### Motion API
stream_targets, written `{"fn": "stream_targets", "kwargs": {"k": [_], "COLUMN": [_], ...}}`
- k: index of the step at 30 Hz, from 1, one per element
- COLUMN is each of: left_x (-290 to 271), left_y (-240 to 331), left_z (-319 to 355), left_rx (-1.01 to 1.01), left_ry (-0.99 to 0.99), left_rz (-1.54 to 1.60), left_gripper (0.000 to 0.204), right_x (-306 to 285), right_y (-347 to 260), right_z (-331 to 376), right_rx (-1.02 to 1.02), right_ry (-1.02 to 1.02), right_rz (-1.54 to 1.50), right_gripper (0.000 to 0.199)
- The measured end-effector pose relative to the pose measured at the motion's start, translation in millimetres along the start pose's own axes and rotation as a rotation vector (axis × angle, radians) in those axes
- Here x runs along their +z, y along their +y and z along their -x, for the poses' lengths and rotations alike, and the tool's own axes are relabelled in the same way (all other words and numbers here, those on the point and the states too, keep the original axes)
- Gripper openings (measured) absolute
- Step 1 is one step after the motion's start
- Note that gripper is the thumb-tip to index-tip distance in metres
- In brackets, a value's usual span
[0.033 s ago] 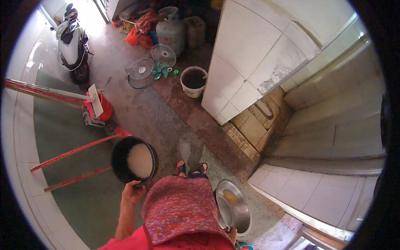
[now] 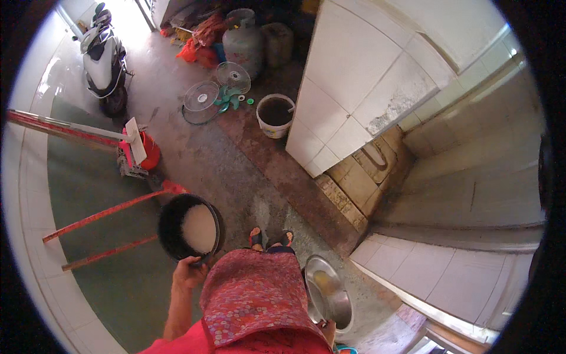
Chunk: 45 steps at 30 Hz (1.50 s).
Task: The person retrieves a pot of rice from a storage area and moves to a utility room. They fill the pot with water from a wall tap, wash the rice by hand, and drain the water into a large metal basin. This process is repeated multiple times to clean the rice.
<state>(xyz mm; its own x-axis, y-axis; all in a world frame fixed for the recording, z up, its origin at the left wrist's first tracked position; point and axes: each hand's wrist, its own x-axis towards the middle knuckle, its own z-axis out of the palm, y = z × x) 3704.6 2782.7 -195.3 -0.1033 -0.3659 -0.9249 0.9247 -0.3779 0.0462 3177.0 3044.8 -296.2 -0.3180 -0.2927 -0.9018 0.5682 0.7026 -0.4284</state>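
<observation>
Black pot [image 2: 170,229] ahead of left hand [image 2: 190,272], rim gripped; right hand [image 2: 326,329] gripping metal basin [image 2: 340,300].

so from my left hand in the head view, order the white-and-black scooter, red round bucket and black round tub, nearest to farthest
1. Black round tub: rim in the left hand
2. Red round bucket: ahead, leftward
3. White-and-black scooter: farther ahead, upper left

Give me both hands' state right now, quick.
Left hand: closed, holding the near rim of the black bucket.
Right hand: at the near edge of the metal basin, partly hidden; its grip cannot be told.
</observation>
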Motion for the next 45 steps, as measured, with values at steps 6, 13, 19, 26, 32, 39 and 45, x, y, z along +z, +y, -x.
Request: {"fn": "stream_targets", "kwargs": {"k": [6,13,19,26,32,39,45], "left_x": [32.4,32.1,34.8,46.7,32.7,66.4,48.8], "left_y": [-38.9,-66.2,-100.1,-103.1,-90.8,-68.2,-25.3], "left_z": [31.9,36.8,38.5,33.2,19.0,18.0,-19.6], "left_rx": [0.052,0.051,0.172,0.119,0.082,0.073,0.038], "left_ry": [0.101,0.101,0.109,0.137,0.058,0.104,-0.011], "left_rz": [0.095,0.178,0.247,0.192,0.131,-0.055,-0.192], "left_gripper": [0.021,0.03,0.036,0.036,0.032,0.029,0.02], "right_x": [26.8,23.1,4.8,21.1,31.2,47.4,58.7], "right_y": [-150.9,-342.5,-330.8,-267.5,-316.3,-317.1,-239.2], "right_z": [-68.9,-159.9,-203.9,-175.0,-146.8,-124.8,-130.4], "right_rx": [-0.364,0.03,-0.003,-0.091,-0.102,-0.218,-0.641], "right_ry": [0.214,0.36,0.177,0.052,0.259,0.457,0.233], "right_rz": [0.86,-0.494,-0.319,0.173,-0.061,-0.314,1.152], "right_gripper": [0.018,0.006,0.028,0.03,0.015,0.014,0.036]}}
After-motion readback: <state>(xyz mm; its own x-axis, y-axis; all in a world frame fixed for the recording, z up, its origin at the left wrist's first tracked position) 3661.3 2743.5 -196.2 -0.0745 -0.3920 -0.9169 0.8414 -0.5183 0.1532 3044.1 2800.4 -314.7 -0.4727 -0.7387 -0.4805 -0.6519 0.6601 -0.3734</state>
